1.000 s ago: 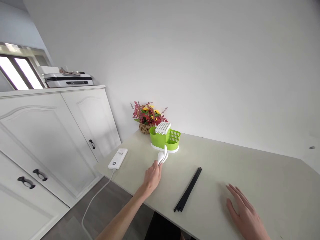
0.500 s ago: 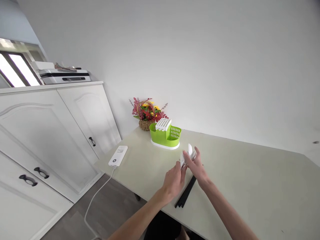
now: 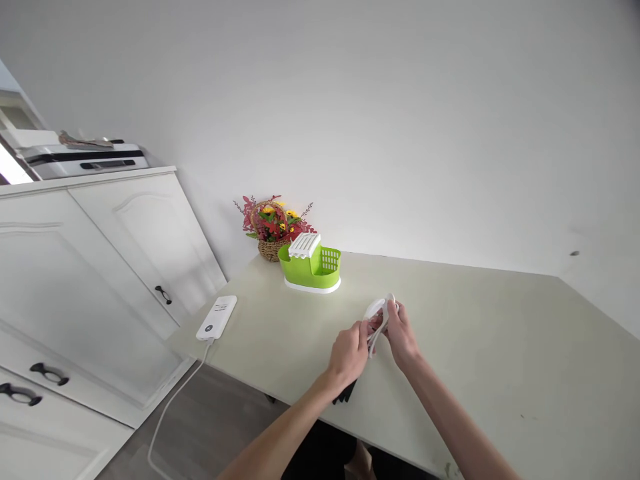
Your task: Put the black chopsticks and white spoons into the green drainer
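At the far left stands a white cupboard [image 3: 90,267], with a flat grey-and-white machine [image 3: 85,159] on top of it. On the near left corner of the table [image 3: 500,347] lies a white power bank [image 3: 217,318], its cable [image 3: 175,407] trailing off the edge toward the floor. Further back, against the wall, a basket of flowers [image 3: 271,230] sits just behind a green caddy [image 3: 311,267] with a white slotted insert.

Right of these, over the near middle of the table, the two hands meet. The left hand [image 3: 350,353] and the right hand [image 3: 400,333] are brought together, both closed around the white spoons [image 3: 379,315], which they hold between them just above the tabletop. The spoons' long axis runs from near, down between the hands, to far and slightly right, with the rounded bowls sticking up past the fingers at the far end. The handles are hidden in the grip, so neither hand is clearly nearer; each has a hold. The spoons look smooth, glossy and white; how many there are cannot be told. The caddy lies to the far left of the hands, well apart. A bit of dark chopsticks [image 3: 345,395] peeks out below the left wrist.
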A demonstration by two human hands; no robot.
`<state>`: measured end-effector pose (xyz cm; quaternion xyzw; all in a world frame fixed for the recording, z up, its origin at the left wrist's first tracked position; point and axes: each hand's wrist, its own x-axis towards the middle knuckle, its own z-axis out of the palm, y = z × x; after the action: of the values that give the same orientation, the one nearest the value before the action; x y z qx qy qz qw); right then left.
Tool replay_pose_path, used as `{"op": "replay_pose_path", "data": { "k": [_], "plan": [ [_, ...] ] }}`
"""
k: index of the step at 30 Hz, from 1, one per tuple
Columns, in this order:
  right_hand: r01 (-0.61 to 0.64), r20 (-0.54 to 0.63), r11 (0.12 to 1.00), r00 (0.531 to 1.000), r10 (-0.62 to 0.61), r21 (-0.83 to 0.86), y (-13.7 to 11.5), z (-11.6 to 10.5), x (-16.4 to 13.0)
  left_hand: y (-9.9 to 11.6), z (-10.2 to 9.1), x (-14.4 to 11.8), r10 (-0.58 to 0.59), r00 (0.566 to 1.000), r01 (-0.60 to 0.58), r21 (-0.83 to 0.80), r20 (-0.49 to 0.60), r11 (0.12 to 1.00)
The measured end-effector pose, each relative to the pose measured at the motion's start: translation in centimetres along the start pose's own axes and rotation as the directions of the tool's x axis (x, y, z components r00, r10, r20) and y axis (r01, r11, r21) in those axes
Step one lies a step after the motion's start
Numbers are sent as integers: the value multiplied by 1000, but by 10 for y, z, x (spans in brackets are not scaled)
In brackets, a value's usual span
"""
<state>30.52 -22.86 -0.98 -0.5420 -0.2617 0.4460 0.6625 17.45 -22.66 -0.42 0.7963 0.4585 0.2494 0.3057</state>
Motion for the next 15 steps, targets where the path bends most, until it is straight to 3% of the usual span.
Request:
{"op": "replay_pose_path", "data": {
  "k": [3,6,12,15],
  "plan": [
    [-17,-3,996,1000,17,85,1,-11,0,2,2,9,-66,991,91,-231,117,969],
    [-54,23,988,998,52,147,1,-19,0,5,5,18,-98,965,171,-299,244,939],
    [-102,80,964,993,85,246,-3,-33,-6,21,8,29,-185,909,276,-205,374,939],
    [-107,73,959,993,91,263,-1,-40,-6,32,10,33,-203,878,270,-98,434,958]
  ]
}}
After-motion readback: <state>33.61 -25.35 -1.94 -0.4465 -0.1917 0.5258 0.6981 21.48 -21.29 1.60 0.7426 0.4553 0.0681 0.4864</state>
